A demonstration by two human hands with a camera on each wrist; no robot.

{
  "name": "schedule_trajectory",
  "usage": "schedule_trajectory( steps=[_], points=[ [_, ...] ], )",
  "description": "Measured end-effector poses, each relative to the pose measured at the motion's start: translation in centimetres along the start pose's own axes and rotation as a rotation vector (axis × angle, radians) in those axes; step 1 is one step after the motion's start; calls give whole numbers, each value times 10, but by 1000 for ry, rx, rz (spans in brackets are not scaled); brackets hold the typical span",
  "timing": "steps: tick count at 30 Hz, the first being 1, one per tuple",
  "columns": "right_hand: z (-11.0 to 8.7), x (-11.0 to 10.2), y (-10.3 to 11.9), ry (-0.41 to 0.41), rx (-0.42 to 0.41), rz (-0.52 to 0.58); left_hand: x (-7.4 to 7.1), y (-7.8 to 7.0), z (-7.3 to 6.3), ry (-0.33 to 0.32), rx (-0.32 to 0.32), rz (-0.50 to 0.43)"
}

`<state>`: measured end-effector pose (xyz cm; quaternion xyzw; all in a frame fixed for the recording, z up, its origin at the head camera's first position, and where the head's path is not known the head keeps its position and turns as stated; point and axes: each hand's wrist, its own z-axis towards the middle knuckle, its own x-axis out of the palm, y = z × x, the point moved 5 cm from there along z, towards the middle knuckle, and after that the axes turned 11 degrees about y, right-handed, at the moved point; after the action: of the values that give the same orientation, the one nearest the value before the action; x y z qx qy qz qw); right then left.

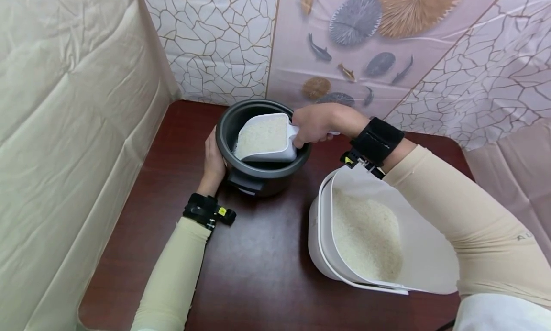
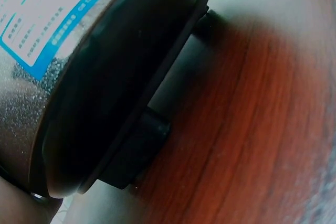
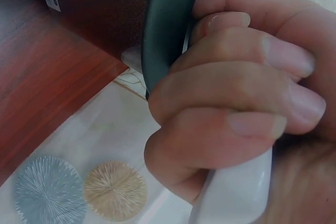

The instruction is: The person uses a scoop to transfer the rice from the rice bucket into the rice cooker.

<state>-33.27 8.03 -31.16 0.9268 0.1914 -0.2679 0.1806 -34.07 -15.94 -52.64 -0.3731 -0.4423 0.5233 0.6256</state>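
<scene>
My right hand (image 1: 316,123) grips the handle of a white scoop (image 1: 292,151), with its fingers curled round the handle (image 3: 236,198). The scoop is heaped with white rice (image 1: 264,134) and sits in the mouth of a dark rice cooker (image 1: 262,171), tilted toward the left. Against the cooker's left side rests my left hand (image 1: 213,154); only a sliver of it shows in the left wrist view, beside the cooker's shiny wall with a blue-edged label (image 2: 39,72). The scoop hides most of the cooker's inside.
A white rice bin (image 1: 316,230) with its flap open and rice (image 1: 366,235) inside stands on the right, below my right forearm. Everything stands on a dark red wooden table (image 1: 254,264). Patterned cloth (image 1: 215,44) hangs behind, and a cream cloth (image 1: 77,130) lines the left.
</scene>
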Motion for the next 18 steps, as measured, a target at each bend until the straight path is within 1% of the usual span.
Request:
schedule_trajectory(
  steps=[2, 4, 6, 7, 9, 11, 13, 16, 18],
  points=[
    [0, 0, 1, -2, 0, -3, -3, 6, 2, -6, -7, -2],
    [0, -1, 1, -8, 1, -5, -5, 8, 3, -12, -14, -12],
    [0, -1, 2, -13, 1, -4, -1, -4, -1, -9, -22, -33],
    [0, -1, 2, -15, 3, -4, 0, -5, -2, -10, -16, -18],
    [0, 0, 2, -16, 7, -1, 2, -14, -5, -11, -27, -21],
    [0, 0, 1, -17, 11, 3, 8, -27, -8, -1, -23, -13],
    [-1, 0, 0, -15, 17, 10, 10, -32, -9, 2, -5, 11],
    [-1, 0, -1, -8, 21, 19, 18, -47, -13, 14, 35, 22],
    [-1, 0, -2, -4, 23, 25, 22, -53, -15, 13, 53, 37]
  ],
)
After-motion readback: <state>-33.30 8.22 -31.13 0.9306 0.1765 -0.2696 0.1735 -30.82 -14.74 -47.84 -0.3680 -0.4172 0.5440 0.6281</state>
